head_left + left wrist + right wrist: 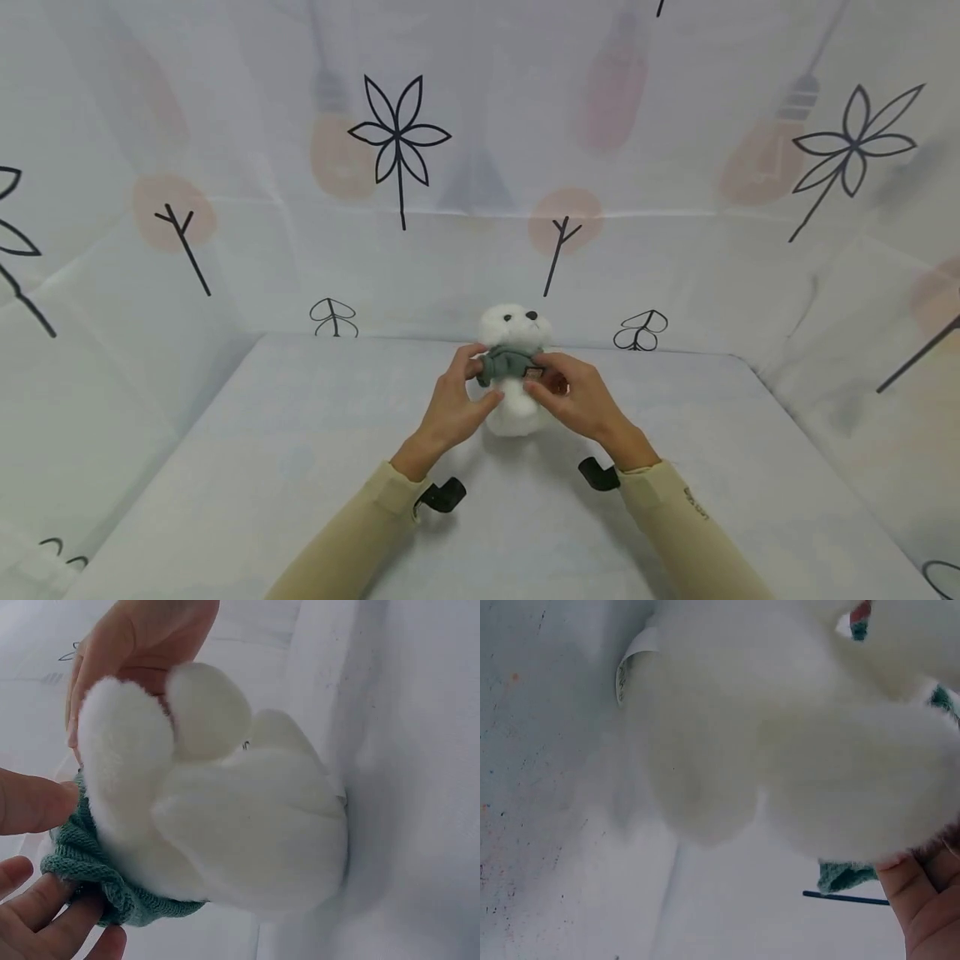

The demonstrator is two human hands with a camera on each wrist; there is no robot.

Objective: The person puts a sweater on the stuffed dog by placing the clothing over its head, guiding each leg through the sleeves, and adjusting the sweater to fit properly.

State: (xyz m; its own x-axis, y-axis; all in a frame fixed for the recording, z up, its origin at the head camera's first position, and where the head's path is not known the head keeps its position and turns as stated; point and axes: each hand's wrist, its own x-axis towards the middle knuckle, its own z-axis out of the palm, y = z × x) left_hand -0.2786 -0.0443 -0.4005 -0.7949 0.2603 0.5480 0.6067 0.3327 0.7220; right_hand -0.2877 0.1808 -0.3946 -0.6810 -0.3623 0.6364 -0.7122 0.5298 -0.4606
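A white plush animal [517, 410] with a dark nose sits upright on the table, in a green knitted sweater [507, 363] bunched around its upper body. My left hand [455, 406] grips the sweater at the toy's left side in the head view, thumb and fingers on the knit [101, 874]. On the other side my right hand [579, 395] holds the toy by its arm and the sweater edge, its thumb by a small patch. In the right wrist view the white fur fills much of the frame, and part of the right hand [930, 911] is cut off.
The table [262, 467] has a pale cloth cover. White sheets [480, 267] printed with flowers and twigs hang behind it and at both sides. Black wrist devices, left [446, 495] and right [597, 474], stick out from the sleeves. A white label [638, 651] hangs from the toy's fur.
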